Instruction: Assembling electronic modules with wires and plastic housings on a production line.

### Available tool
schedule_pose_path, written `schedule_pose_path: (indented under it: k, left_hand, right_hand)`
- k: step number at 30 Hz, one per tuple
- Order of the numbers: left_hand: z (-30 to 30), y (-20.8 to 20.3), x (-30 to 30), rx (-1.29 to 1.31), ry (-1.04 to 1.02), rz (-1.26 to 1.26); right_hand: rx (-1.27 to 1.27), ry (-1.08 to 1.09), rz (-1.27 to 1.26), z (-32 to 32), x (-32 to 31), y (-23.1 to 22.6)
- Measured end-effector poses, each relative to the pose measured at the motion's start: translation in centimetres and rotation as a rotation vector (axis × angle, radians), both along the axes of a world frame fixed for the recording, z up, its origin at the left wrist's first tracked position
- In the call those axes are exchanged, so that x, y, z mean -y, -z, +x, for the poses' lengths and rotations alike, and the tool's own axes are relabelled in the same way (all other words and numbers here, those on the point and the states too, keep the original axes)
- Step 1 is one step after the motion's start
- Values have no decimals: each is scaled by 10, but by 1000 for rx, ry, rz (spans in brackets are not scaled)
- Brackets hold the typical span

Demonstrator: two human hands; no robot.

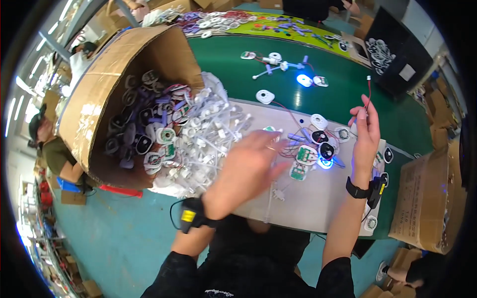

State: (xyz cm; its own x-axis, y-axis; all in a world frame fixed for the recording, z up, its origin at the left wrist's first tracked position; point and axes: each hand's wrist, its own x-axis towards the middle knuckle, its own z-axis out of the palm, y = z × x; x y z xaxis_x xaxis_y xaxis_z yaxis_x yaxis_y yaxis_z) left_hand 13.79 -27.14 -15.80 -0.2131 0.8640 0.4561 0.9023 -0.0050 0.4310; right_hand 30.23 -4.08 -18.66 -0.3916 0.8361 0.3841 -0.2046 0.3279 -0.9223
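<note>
A crowded green surface (223, 54)

On my remote feed, a cardboard box (102, 84) gapes at left. A pale board (308, 208) spans the near middle, a heap of white plastic parts (211, 134) beside it. My left hand (248, 161) blurs over that edge, fingers spread — I cannot tell whether it grips anything. My right hand (366, 131) narrows to a pinch. Between them lie circuit boards (298, 172), near a blue light (325, 164). Smallest — a thin red wire (369, 89), white plug (368, 78) uppermost, held in the right fingertips.
</note>
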Motion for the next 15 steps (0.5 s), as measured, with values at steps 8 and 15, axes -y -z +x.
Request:
schedule_pose_path:
  k: [8, 15]
  left_hand:
    - [-102, -16, 67, 33, -457, -208]
    - [-75, 30, 29, -302, -299, -419]
  right_hand:
    - [143, 61, -24, -7, 1, 30]
    - [105, 112, -26, 7, -5, 42]
